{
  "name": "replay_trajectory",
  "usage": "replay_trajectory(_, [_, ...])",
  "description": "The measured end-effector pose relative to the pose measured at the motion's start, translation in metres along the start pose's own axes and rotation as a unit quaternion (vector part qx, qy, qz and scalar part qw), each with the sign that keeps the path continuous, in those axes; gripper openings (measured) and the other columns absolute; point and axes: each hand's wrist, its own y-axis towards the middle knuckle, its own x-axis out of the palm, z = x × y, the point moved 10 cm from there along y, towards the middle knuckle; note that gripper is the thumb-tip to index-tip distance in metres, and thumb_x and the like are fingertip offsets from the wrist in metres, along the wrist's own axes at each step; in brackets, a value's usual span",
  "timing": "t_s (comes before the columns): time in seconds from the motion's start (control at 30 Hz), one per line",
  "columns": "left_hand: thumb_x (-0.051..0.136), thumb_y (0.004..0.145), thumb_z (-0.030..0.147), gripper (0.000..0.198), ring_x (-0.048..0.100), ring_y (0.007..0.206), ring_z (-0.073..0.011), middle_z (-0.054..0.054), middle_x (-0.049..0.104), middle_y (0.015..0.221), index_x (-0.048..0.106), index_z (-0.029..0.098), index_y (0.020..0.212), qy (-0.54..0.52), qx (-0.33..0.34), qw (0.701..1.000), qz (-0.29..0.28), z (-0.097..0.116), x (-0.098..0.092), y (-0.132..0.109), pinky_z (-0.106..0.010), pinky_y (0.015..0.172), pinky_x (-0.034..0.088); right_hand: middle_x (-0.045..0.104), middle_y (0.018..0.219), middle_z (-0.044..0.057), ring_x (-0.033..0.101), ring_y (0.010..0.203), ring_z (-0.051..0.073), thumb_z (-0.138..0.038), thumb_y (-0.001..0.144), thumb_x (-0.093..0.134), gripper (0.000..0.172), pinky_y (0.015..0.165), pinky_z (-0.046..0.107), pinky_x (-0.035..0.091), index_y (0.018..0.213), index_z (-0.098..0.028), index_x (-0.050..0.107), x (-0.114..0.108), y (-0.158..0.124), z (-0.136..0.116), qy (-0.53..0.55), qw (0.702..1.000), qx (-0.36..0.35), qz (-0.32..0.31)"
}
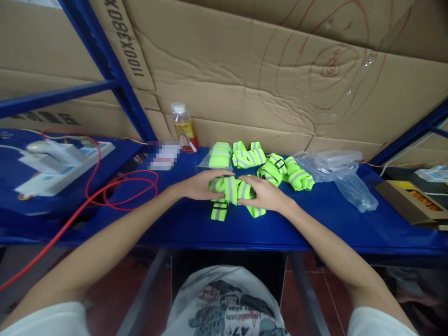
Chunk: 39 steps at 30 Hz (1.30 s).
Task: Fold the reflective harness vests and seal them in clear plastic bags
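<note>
Between my two hands is a bundle of neon-yellow reflective strap point(231, 189) with grey stripes and a black buckle on one hanging end. My left hand point(203, 185) grips its left side, fingers curled over the top and thumb in front. From the right, my right hand point(262, 192) closes on the other side of the same bundle. Just behind lie a folded strap in a clear bag point(220, 155), a loosely folded strap point(249, 156), a strap bundle with a black buckle point(271, 169) and another strap bundle point(298, 175).
Crumpled clear plastic bags point(345, 175) lie right of the straps. An open cardboard box point(413, 200) stands farther right. At the back left are a bottle point(185, 130) and a blurred card point(165, 156). Red cable point(131, 186) and white power strips point(66, 163) occupy the left. Cardboard point(217, 70) walls the back.
</note>
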Motion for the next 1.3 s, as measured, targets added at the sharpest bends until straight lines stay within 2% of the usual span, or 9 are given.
replay_trajectory(0.2, [0.08,0.091,0.057,0.075,0.058,0.146,-0.0374,-0.013,0.065,0.157,0.06,0.024,0.156,0.043,-0.018,0.999,-0.023,-0.003,0.01,0.0,-0.058,0.129,0.039,0.072,0.139,0.02,0.068,0.127,0.04,-0.052,0.092,0.08,0.071,0.11,0.056,0.053,0.15,-0.015,0.063,-0.011,-0.002,-0.004,-0.061,0.998,-0.03,0.014])
replay_trajectory(0.3, [0.081,0.09,0.053,0.071,0.061,0.141,-0.036,-0.012,0.068,0.152,0.063,0.024,0.153,0.052,-0.01,0.999,-0.006,-0.003,0.01,-0.001,-0.055,0.126,0.042,0.064,0.148,0.021,0.061,0.132,0.04,-0.043,0.084,0.08,0.069,0.112,0.056,0.048,0.147,-0.016,0.067,-0.029,-0.008,-0.031,-0.075,0.989,-0.105,0.069])
replay_trajectory(0.37, [0.079,0.092,0.053,0.068,0.063,0.137,-0.034,-0.013,0.069,0.147,0.065,0.024,0.151,0.059,0.003,0.998,0.002,0.0,0.009,-0.001,-0.05,0.121,0.047,0.067,0.14,0.019,0.063,0.124,0.037,-0.044,0.083,0.077,0.063,0.105,0.052,0.049,0.141,-0.018,0.072,-0.032,-0.014,-0.055,-0.078,0.98,-0.162,0.091])
replay_trajectory(0.47, [0.076,0.093,0.054,0.067,0.064,0.135,-0.0344,-0.015,0.069,0.144,0.065,0.022,0.151,0.093,0.003,0.996,-0.003,0.003,0.01,-0.001,-0.048,0.118,0.05,0.073,0.114,0.012,0.067,0.104,0.03,-0.067,0.095,0.066,0.063,0.089,0.044,0.051,0.14,-0.023,0.073,-0.011,-0.018,-0.083,-0.112,0.974,-0.184,0.064])
replay_trajectory(0.6, [0.071,0.095,0.046,0.064,0.063,0.135,-0.036,-0.015,0.067,0.141,0.062,0.022,0.153,0.143,-0.007,0.989,-0.025,0.005,0.008,-0.002,-0.048,0.115,0.051,0.075,0.112,0.011,0.069,0.098,0.029,-0.073,0.106,0.05,0.06,0.072,0.04,0.05,0.138,-0.027,0.072,0.018,-0.022,-0.1,-0.188,0.969,-0.159,0.024])
replay_trajectory(0.7, [0.066,0.1,0.046,0.06,0.064,0.131,-0.0357,-0.015,0.068,0.138,0.06,0.022,0.155,0.152,0.001,0.988,-0.034,0.01,0.008,-0.002,-0.048,0.112,0.052,0.074,0.118,0.014,0.067,0.103,0.032,-0.075,0.104,0.054,0.059,0.073,0.043,0.054,0.136,-0.028,0.072,0.023,-0.029,-0.101,-0.227,0.964,-0.136,0.036])
replay_trajectory(0.9, [0.059,0.103,0.072,0.07,0.064,0.12,-0.0329,-0.015,0.066,0.127,0.062,0.022,0.152,0.213,0.017,0.976,0.032,0.029,0.009,0.01,-0.046,0.105,0.053,0.073,0.12,0.018,0.067,0.101,0.036,-0.087,0.096,0.054,0.067,0.065,0.047,0.056,0.139,-0.038,0.071,0.022,-0.041,-0.092,-0.264,0.958,-0.076,0.088])
replay_trajectory(1.1, [0.049,0.11,0.062,0.058,0.064,0.111,-0.0283,-0.013,0.064,0.124,0.062,0.024,0.152,0.228,0.016,0.973,0.02,0.036,0.023,0.018,-0.039,0.094,0.054,0.078,0.108,0.015,0.071,0.08,0.029,-0.063,0.104,0.064,0.047,0.053,0.036,0.047,0.141,-0.036,0.072,0.032,-0.039,-0.095,-0.285,0.951,-0.093,0.071])
replay_trajectory(1.3, [0.04,0.116,0.046,0.05,0.059,0.128,-0.0318,-0.014,0.06,0.141,0.061,0.033,0.159,0.225,0.093,0.97,0.013,0.048,0.031,0.016,-0.048,0.116,0.045,0.08,0.101,0.011,0.073,0.077,0.025,-0.047,0.11,0.059,0.032,0.056,0.034,0.047,0.133,-0.032,0.076,0.034,-0.032,-0.082,-0.262,0.957,-0.115,0.04])
